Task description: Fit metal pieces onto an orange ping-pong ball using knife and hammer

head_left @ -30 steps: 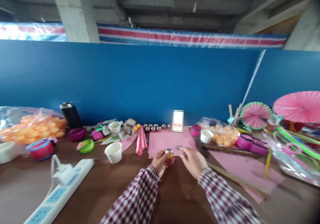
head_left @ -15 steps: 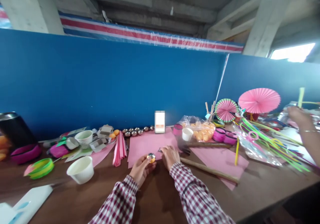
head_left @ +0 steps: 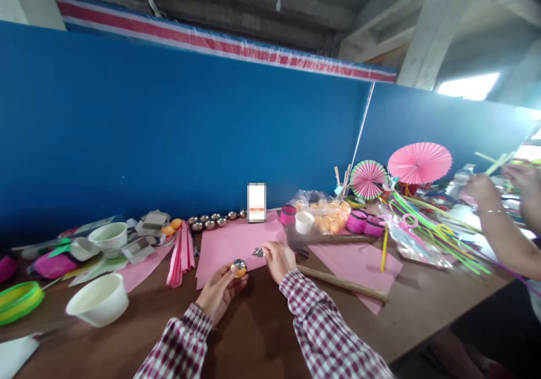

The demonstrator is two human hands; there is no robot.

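Note:
My left hand [head_left: 218, 293] pinches a shiny ball [head_left: 239, 267], mirror-silver on top and orange below, between thumb and fingers just above the near edge of a pink paper sheet [head_left: 234, 242]. To its right, my right hand [head_left: 279, 261] is closed on a small, jagged silvery piece [head_left: 258, 252] at its fingertips. What exactly this piece is cannot be made out. The ball and the piece are apart. Several silver balls [head_left: 210, 222] lie in rows along the back of the sheet.
A white bowl [head_left: 99, 300] and folded pink paper [head_left: 181, 255] are at left. On the right lie a wooden stick [head_left: 342, 283], a bag of orange balls [head_left: 332, 221], a yellow stick [head_left: 384, 248], pink fans [head_left: 420, 163] and green strips [head_left: 439, 232]. A co-worker's hands [head_left: 486, 195] work at far right.
The view has turned slightly right. My right hand has drawn back from the paper, and the silvery piece shows more clearly. Both of the co-worker's hands are now visible.

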